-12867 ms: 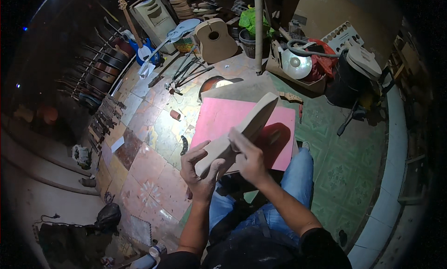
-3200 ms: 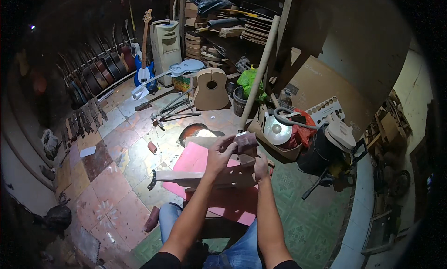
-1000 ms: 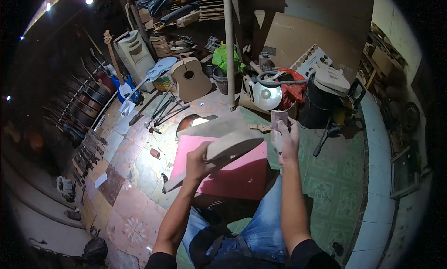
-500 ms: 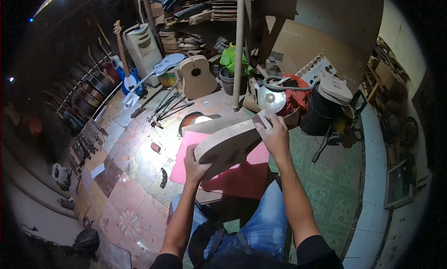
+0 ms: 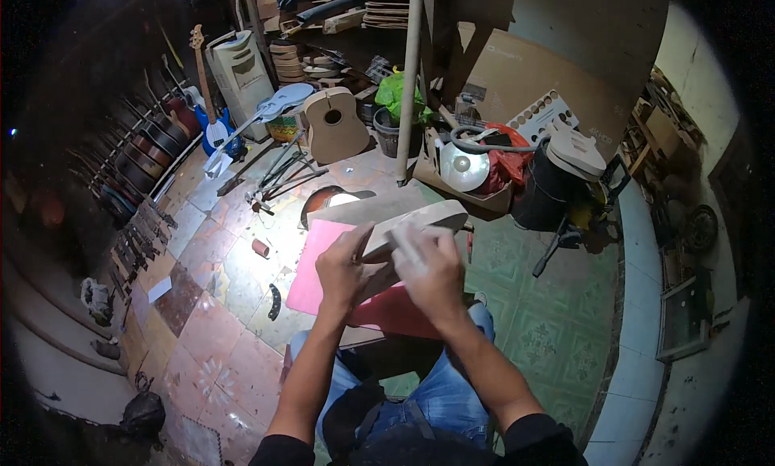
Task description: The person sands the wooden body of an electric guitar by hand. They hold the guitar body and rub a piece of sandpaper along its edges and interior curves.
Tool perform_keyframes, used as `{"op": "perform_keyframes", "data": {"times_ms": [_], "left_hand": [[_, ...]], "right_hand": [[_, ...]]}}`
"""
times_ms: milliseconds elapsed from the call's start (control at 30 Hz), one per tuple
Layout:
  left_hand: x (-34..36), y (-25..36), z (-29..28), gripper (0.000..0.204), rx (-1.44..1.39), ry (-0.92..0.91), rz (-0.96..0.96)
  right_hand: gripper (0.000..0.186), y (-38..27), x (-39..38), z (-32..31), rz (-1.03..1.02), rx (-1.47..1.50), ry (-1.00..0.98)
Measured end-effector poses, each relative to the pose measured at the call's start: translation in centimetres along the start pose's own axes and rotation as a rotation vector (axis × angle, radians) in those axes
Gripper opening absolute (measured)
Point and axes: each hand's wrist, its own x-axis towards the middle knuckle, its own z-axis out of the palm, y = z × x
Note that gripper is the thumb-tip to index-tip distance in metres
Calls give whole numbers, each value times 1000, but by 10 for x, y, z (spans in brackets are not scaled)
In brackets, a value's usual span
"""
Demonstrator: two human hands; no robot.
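Observation:
An unfinished pale wooden guitar body (image 5: pixel 440 216) is tilted on edge above my lap, over a pink sheet (image 5: pixel 311 268). My left hand (image 5: pixel 339 268) is closed round its near left end and steadies it. Across the edge facing me lies my right hand (image 5: pixel 432 276), its fingers bent and smeared by motion. A piece of sandpaper, clear in the earlier view, is pressed under those fingers and now mostly hidden. Beyond the wood, a flat board (image 5: pixel 387 204) lies under the pink sheet.
A brown sandpaper roll (image 5: pixel 260 248) and a dark curved piece (image 5: pixel 274 302) lie on the tiles at left. Behind stand a post (image 5: pixel 409 87), an acoustic guitar body (image 5: pixel 339 135) and a blue guitar (image 5: pixel 216 133). A black bucket (image 5: pixel 541 196) stands at right.
My right hand has slid from the far right end of the guitar body back toward me and left, nearer my left hand. The wood has shifted and turned slightly.

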Motion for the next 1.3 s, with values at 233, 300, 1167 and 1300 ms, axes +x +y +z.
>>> {"op": "perform_keyframes", "data": {"times_ms": [233,300,1167,1300], "left_hand": [[-3,24,-9,64,37,-98,-62],[-7,18,-6,63,-7,-64,-74],[-7,29,3,60,9,-1,-81],[-12,16,-3,60,-42,39,-75]], "right_hand": [[31,70,34,-22,273,-361,-20],[32,19,4,-9,24,-170,105],[37,68,14,-3,164,-122,111],[34,22,-2,1,-56,-89,81]]}}
